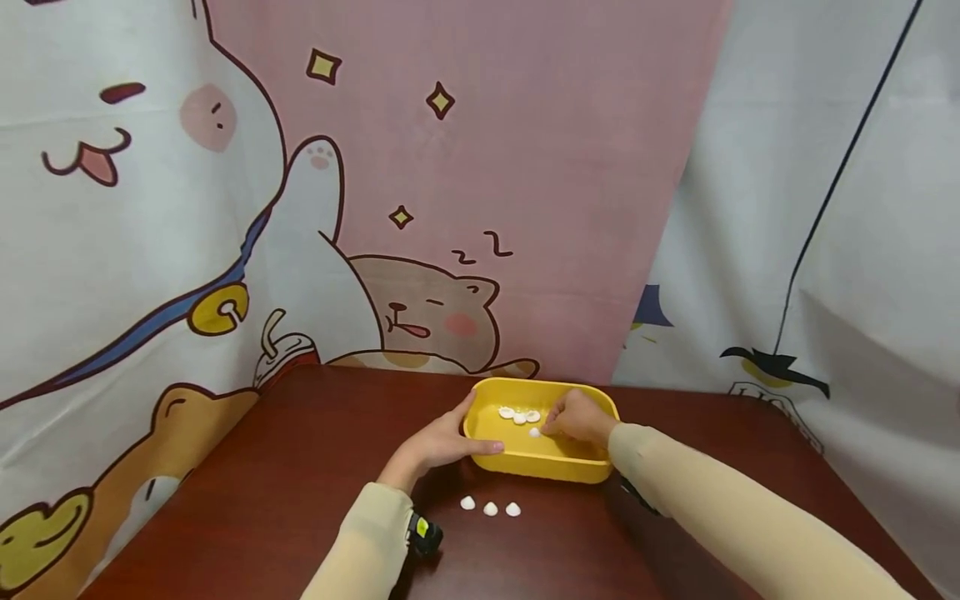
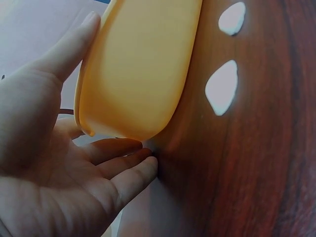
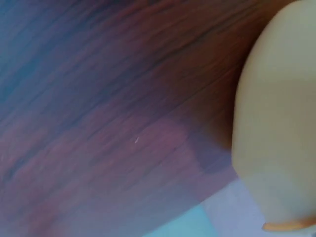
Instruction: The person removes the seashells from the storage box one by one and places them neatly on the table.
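A yellow plastic tub (image 1: 525,467) sits on the table, and my left hand (image 1: 442,437) holds its left end. In the left wrist view the thumb (image 2: 74,47) lies along the rim while the other fingers reach around the end wall. My right hand (image 1: 581,417) is inside the tub, its fingertips pinched at a small white shell-like piece (image 1: 534,432). Just behind that piece, three white oval shell-like pieces (image 1: 520,418) lie close together on the tub floor. The right wrist view shows only the tub's outer wall (image 3: 276,123), not the hand.
Three white pointed pieces (image 1: 491,509) lie in a row on the dark red-brown table (image 1: 315,467), in front of the tub. A cartoon-printed cloth (image 1: 562,167) hangs behind and beside the table. Each wrist wears a dark camera, the left one (image 1: 425,535) showing plainly.
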`<state>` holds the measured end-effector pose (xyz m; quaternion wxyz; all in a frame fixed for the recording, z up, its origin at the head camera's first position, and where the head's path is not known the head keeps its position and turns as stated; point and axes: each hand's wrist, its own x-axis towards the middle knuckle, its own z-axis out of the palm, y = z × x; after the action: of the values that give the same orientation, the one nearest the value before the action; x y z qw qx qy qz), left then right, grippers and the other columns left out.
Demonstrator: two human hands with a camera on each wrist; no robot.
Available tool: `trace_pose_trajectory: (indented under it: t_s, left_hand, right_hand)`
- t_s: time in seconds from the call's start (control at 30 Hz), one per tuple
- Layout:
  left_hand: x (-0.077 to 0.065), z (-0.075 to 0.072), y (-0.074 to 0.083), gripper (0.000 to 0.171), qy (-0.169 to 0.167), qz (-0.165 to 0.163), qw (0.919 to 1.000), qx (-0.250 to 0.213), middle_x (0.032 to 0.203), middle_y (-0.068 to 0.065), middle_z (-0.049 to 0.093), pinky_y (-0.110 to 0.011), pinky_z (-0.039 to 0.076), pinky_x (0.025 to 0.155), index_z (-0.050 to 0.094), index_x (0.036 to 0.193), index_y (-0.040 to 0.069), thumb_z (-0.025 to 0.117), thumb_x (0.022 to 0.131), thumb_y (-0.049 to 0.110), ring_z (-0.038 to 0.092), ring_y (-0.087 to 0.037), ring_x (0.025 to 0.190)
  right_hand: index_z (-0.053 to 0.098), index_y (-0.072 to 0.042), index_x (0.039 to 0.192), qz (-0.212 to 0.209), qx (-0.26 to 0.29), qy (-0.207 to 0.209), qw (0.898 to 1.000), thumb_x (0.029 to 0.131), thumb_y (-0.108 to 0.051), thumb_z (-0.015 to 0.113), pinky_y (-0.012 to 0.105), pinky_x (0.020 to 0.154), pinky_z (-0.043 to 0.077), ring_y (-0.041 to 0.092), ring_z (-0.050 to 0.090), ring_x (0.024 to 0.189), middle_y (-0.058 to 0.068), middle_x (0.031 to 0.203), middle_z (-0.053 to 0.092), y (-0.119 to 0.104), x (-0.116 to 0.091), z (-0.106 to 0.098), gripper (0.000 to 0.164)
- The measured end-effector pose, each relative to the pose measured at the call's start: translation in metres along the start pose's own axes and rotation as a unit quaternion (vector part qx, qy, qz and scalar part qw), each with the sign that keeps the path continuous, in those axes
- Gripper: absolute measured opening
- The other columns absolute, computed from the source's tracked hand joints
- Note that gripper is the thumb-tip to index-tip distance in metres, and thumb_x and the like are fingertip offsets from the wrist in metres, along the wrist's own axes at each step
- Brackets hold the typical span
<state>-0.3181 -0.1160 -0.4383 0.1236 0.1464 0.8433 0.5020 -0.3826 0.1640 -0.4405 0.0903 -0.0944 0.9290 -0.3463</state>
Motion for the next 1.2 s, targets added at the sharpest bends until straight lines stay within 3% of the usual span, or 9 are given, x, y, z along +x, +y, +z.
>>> trace_pose_trajectory:
  t_s: [0.13, 0.27, 0.5, 0.8, 1.03, 1.2]
  left_hand:
    - [-0.0003, 0.0016, 0.0000, 0.114, -0.002, -0.003, 1.0000, -0.002, 0.164, -0.017, 0.047, -0.060, 0.037, 0.126, 0.012, 0.173, 0.026, 0.085, 0.089, 0.048, 0.054, -0.033, 0.136]
    - [-0.0014, 0.0015, -0.0024, 0.115, -0.006, -0.002, 1.0000, -0.008, 0.165, -0.017, 0.045, -0.059, 0.036, 0.126, 0.011, 0.173, 0.024, 0.085, 0.089, 0.048, 0.053, -0.033, 0.137]
    - [-0.0008, 0.0002, -0.0038, 0.115, -0.003, 0.000, 1.0000, -0.006, 0.166, -0.017, 0.044, -0.060, 0.036, 0.126, 0.011, 0.173, 0.024, 0.085, 0.089, 0.048, 0.053, -0.033, 0.137]
    - [-0.0009, 0.0007, -0.0001, 0.115, -0.002, -0.004, 1.0000, -0.001, 0.166, -0.016, 0.044, -0.060, 0.035, 0.126, 0.011, 0.173, 0.025, 0.085, 0.089, 0.048, 0.053, -0.033, 0.138]
    - [-0.0014, 0.0012, 0.0023, 0.116, 0.008, -0.016, 0.9998, 0.010, 0.167, -0.016, 0.044, -0.062, 0.036, 0.126, 0.012, 0.173, 0.026, 0.086, 0.086, 0.052, 0.052, -0.034, 0.140]
    - [-0.0028, 0.0012, 0.0020, 0.117, 0.004, -0.020, 0.9998, -0.002, 0.168, -0.016, 0.042, -0.062, 0.034, 0.127, 0.011, 0.173, 0.026, 0.086, 0.087, 0.050, 0.051, -0.035, 0.142]
  right_hand:
    - [0.079, -0.008, 0.078, -0.055, -0.043, -0.007, 0.998, 0.087, -0.016, 0.088, 0.024, 0.059, 0.041, 0.013, 0.052, 0.066, -0.002, 0.069, 0.065, 0.0009, -0.0054, 0.0024, 0.016]
    - [0.075, -0.008, 0.078, -0.073, -0.051, -0.011, 0.996, 0.088, -0.016, 0.088, 0.025, 0.061, 0.042, 0.014, 0.053, 0.066, -0.001, 0.069, 0.064, 0.0000, -0.0086, 0.0069, 0.017]
    - [0.072, -0.006, 0.088, -0.080, -0.098, 0.019, 0.992, 0.085, -0.016, 0.090, 0.026, 0.067, 0.043, 0.016, 0.052, 0.069, 0.001, 0.077, 0.064, 0.0001, -0.0084, 0.0085, 0.020]
    - [0.072, -0.002, 0.106, -0.043, -0.110, 0.029, 0.993, 0.089, -0.017, 0.087, 0.032, 0.081, 0.048, 0.019, 0.056, 0.084, 0.009, 0.105, 0.072, -0.0018, -0.0088, 0.0056, 0.027]
    - [0.077, -0.003, 0.087, -0.039, -0.088, 0.056, 0.994, 0.088, -0.012, 0.086, 0.027, 0.068, 0.044, 0.018, 0.054, 0.074, 0.007, 0.087, 0.072, -0.0042, -0.0088, 0.0078, 0.013]
    - [0.077, -0.005, 0.084, -0.037, -0.088, 0.053, 0.994, 0.089, -0.010, 0.085, 0.026, 0.066, 0.043, 0.017, 0.054, 0.073, 0.004, 0.082, 0.070, -0.0073, -0.0109, 0.0100, 0.011]
